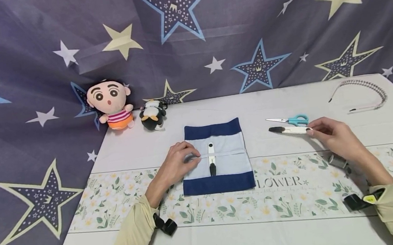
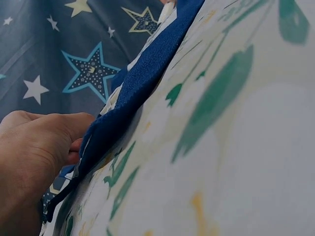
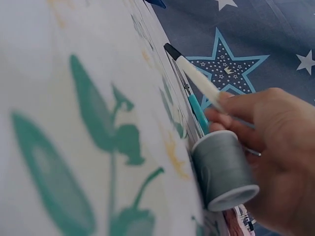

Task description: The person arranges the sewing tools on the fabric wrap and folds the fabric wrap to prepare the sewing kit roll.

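Note:
A pale blue cloth [image 1: 227, 145] with dark navy bands lies flat on the table. On it rests a slim white tool [image 1: 211, 151] with a black tip pointing toward the front edge. My left hand [image 1: 179, 161] rests at the cloth's left side, thumb and fingers relaxed over its surface; in the left wrist view the navy edge [image 2: 133, 83] partly hides the fingertips. My right hand [image 1: 335, 136] pinches the end of a second white tool [image 1: 292, 130] between thumb and fingers, its black tip pointing left. Turquoise-handled scissors [image 1: 298, 119] lie just behind this tool.
A grey thread spool [image 1: 337, 161] stands under my right wrist. A beaded headband [image 1: 380, 89] lies at the back right. Two toys, a plush doll [image 1: 119, 118] and a penguin [image 1: 152, 115], sit at the back left before the starry curtain [image 1: 190, 67].

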Available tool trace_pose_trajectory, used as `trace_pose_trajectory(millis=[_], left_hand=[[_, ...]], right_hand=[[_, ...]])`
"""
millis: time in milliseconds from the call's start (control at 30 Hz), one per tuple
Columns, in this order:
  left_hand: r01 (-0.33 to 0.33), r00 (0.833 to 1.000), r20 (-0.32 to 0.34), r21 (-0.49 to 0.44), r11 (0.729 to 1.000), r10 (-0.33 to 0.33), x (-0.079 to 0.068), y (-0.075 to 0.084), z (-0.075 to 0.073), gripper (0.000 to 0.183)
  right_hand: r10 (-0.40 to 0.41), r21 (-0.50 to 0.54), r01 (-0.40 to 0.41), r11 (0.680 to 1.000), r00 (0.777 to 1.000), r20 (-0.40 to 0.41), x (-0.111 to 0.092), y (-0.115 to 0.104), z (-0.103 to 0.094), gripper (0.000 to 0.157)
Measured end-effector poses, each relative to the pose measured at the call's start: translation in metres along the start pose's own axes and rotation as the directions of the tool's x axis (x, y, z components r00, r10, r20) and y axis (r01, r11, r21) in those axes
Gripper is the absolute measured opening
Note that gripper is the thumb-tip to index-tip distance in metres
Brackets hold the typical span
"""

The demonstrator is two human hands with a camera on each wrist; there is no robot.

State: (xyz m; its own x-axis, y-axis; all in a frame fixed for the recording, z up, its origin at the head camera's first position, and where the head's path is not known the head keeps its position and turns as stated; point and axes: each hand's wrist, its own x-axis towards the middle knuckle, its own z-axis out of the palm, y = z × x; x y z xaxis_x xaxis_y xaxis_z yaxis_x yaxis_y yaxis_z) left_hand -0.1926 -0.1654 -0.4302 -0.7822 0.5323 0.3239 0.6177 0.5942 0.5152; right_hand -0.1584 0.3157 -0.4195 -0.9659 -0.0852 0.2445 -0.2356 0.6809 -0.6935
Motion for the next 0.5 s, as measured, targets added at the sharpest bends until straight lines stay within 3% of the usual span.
trace_pose_trajectory(millis=[267,500], left_hand=[[0.004,1.0,-0.003,0.001,1.0,-0.004,-0.001,-0.001,0.0,0.006],[0.008,1.0,0.004,0.004,1.0,-0.009,0.0,-0.001,0.001,0.006]], right_hand=[[0.047,0.146,-0.027,0.989,0.99,-0.134,0.004,-0.003,0.002,0.027],[0.078,0.197,-0.039,0.98,0.978,-0.195,0.013,-0.007,0.004,0.028]])
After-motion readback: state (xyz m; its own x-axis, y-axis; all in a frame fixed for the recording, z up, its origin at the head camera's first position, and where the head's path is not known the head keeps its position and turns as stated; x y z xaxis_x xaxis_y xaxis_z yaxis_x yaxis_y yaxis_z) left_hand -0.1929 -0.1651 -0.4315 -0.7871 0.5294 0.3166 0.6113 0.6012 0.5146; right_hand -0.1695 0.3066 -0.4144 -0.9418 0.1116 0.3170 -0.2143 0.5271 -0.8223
